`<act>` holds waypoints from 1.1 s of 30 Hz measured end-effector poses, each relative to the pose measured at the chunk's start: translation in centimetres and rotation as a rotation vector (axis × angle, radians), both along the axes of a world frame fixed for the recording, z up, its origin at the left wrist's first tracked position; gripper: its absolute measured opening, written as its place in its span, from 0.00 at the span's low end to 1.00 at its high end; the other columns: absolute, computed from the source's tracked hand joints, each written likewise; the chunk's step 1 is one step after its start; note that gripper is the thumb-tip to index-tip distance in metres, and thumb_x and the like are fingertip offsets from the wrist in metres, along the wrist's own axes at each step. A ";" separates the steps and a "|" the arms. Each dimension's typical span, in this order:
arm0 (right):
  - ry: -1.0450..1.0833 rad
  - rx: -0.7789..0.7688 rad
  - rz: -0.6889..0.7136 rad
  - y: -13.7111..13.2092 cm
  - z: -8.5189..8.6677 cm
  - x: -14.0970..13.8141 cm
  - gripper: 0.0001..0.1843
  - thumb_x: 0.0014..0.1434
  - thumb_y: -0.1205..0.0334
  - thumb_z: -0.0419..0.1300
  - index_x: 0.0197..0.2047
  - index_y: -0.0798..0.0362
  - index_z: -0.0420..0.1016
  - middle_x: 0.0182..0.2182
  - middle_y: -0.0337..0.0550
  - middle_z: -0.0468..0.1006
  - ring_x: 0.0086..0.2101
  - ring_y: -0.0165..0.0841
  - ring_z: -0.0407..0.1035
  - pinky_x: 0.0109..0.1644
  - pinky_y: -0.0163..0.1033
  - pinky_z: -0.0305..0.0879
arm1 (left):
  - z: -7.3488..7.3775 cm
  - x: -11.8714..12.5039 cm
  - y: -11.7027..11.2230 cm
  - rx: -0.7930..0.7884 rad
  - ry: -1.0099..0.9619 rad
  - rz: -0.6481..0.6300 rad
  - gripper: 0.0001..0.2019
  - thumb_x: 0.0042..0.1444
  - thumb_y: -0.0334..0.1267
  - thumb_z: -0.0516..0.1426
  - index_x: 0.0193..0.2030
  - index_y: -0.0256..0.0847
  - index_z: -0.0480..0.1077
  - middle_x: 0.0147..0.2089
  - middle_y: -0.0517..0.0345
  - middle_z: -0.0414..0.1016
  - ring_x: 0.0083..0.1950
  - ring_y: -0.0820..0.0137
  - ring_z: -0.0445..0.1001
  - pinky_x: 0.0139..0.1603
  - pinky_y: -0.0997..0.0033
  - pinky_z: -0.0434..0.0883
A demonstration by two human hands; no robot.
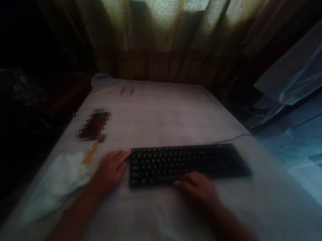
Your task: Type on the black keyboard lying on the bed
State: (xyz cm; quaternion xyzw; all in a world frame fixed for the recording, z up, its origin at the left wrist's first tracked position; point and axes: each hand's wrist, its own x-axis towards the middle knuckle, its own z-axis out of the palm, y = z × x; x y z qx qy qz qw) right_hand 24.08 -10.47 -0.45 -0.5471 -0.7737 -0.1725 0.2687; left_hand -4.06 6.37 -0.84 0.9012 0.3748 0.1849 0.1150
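A black keyboard [182, 160] lies flat on the cloth-covered table. My left hand [113, 169] is beside its left end, with the fingers stretched out and the fingertips at the far left corner. At the near edge, below the key rows, my right hand [199, 190] has its fingers bent over the keyboard's rim. That hand is a little blurred, and the undersides of its fingers are hidden. From the keyboard's far right side a thin dark cable [234, 138] runs off to the right.
Left of my left hand lies a crumpled whitish cloth or bag [60, 179]. Beyond it are a yellow-orange stick [91, 151] with a dark end and a pixelated brown item [93, 125]. Patterned curtains [160, 22] hang past the far edge of the pale tablecloth [165, 107].
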 end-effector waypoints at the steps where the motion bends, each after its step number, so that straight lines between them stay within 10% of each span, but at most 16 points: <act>1: 0.002 0.010 -0.001 0.0 0.0 0.0 0.19 0.69 0.62 0.51 0.28 0.50 0.76 0.26 0.41 0.75 0.28 0.31 0.63 0.32 0.37 0.54 | -0.1 0.0 0.0 0.002 0.003 0.003 0.22 0.63 0.40 0.45 0.60 0.41 0.68 0.58 0.49 0.75 0.60 0.58 0.69 0.60 0.48 0.64; 12: 0.009 0.035 0.075 1.4 -0.1 -2.5 0.16 0.67 0.63 0.53 0.29 0.50 0.76 0.26 0.39 0.74 0.28 0.31 0.63 0.31 0.37 0.54 | -0.3 0.1 0.0 0.040 0.011 0.021 0.23 0.64 0.41 0.43 0.59 0.39 0.69 0.57 0.47 0.75 0.59 0.57 0.70 0.60 0.48 0.65; 33: 0.002 -0.037 -0.153 -2.8 -0.1 5.4 0.17 0.67 0.61 0.53 0.28 0.50 0.76 0.29 0.43 0.76 0.30 0.32 0.65 0.34 0.37 0.58 | -0.9 -0.5 0.9 0.142 0.055 0.023 0.22 0.64 0.44 0.43 0.57 0.43 0.70 0.55 0.50 0.77 0.57 0.60 0.73 0.58 0.53 0.69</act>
